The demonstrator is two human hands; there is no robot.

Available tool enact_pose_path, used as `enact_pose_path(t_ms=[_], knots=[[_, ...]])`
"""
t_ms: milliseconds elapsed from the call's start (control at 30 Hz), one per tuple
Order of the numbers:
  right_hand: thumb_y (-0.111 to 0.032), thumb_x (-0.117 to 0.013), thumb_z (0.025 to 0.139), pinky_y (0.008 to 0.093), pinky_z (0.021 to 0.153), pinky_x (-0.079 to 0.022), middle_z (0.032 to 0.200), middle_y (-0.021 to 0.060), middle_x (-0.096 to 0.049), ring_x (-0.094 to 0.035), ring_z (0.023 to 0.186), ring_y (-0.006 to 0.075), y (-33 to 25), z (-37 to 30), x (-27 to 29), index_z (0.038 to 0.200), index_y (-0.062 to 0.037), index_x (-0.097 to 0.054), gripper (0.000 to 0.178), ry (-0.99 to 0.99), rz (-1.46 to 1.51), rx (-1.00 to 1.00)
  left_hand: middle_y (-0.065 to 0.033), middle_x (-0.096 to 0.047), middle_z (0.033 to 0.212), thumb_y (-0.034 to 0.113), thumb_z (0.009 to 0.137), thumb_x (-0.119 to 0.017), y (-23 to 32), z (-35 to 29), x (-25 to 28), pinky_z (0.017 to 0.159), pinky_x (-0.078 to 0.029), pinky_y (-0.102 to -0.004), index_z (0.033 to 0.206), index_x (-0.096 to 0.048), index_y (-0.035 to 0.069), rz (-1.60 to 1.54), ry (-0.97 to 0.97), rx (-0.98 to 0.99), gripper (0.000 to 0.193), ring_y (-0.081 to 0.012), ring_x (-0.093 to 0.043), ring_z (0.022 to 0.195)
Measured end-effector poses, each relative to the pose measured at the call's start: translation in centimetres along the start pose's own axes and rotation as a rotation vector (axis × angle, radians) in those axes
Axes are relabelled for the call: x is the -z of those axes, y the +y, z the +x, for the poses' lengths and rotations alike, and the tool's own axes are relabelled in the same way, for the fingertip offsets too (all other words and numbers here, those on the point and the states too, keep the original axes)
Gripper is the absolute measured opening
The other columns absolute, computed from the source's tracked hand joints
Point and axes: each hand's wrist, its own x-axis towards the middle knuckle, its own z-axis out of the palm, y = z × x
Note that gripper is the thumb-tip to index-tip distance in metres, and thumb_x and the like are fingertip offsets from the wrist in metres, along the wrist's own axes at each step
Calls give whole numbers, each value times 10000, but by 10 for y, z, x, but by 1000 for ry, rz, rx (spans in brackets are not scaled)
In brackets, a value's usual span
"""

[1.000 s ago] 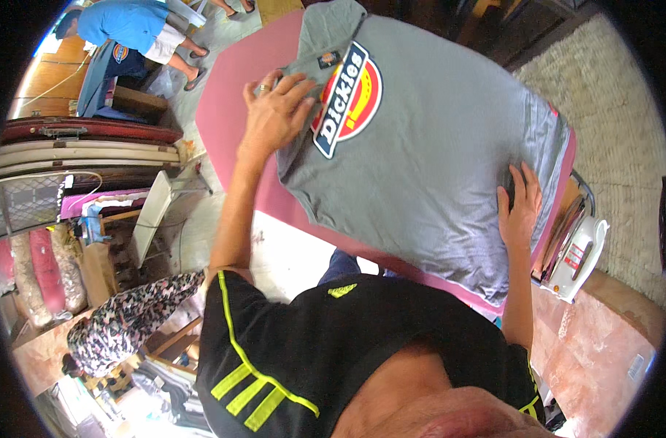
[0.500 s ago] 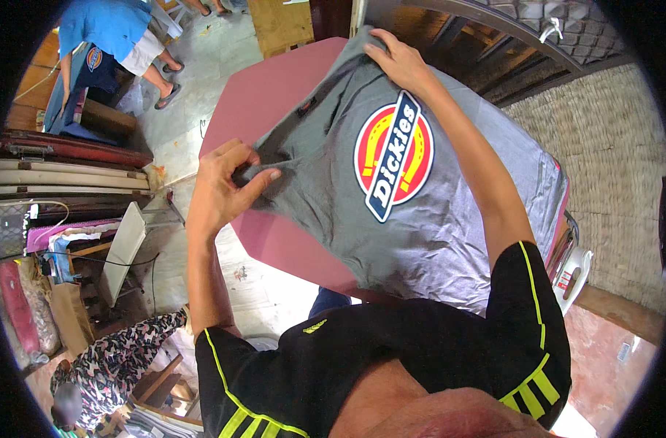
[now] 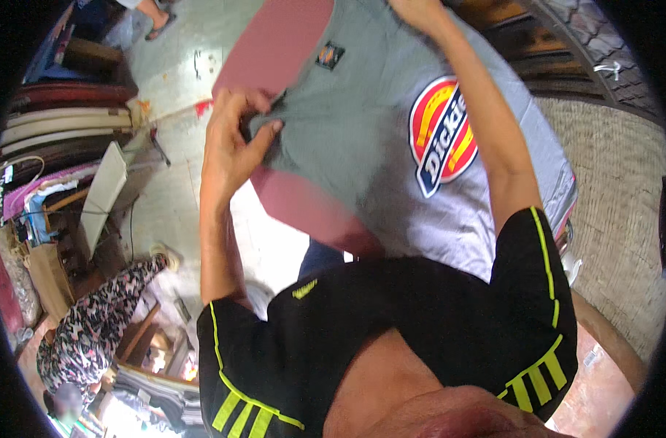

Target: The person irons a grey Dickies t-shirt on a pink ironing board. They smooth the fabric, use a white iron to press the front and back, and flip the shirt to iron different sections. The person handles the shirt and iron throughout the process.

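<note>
A grey T-shirt [image 3: 347,131] with a red, yellow and dark blue printed emblem [image 3: 441,135] lies over a maroon padded board [image 3: 274,51]. Near the collar a small dark label [image 3: 330,55] shows. My left hand [image 3: 234,139] pinches the shirt's near-left edge between thumb and fingers. At the far edge of the picture, my right hand [image 3: 418,14] grips the shirt's upper part, its fingertips partly cut off by the frame. The cloth is spread between both hands, smooth toward the label and wrinkled close to my body.
A white iron [image 3: 574,271] shows partly beside my right sleeve. Boards and folded cloth are stacked at left near a tilted pale panel [image 3: 104,198]. A person in patterned clothing [image 3: 99,328] is at lower left; another person's foot [image 3: 158,28] shows at upper left. Woven matting [image 3: 617,190] lies at right.
The shirt's collar area is spread flatter and its label now faces up. My right hand has moved farther away, and the emblem appears farther right. The view has shifted.
</note>
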Motion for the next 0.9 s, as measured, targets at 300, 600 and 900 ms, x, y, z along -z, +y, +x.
enact_pose_path(t_ms=[300,600,900], knots=[[-168,-622,895,441,907,-499,1009,190,-681,-637,1024,370,33,10,-12,1022,-36,-701,199,53,-289,55,-68,-607,1006,63,854,-776,8,-7,-18,779,-488,-246,1236,-565,25,-470,114,30,439,-126,-589,897],[-116,-685,850,437,946,-470,1103,163,-634,-590,1095,361,-117,-69,-11,1085,-13,-655,258,-56,128,310,-49,-650,979,93,819,-818,-27,-22,-7,753,-499,-266,1223,-573,37,-94,-46,106,476,-137,-609,869],[-130,-705,827,441,899,-467,1051,130,-609,-570,1035,350,-131,-90,-41,1052,-37,-660,248,-69,105,305,-6,-608,837,117,852,-816,-40,-26,-6,608,-477,-205,1218,-566,9,-246,145,73,457,-80,-576,741]])
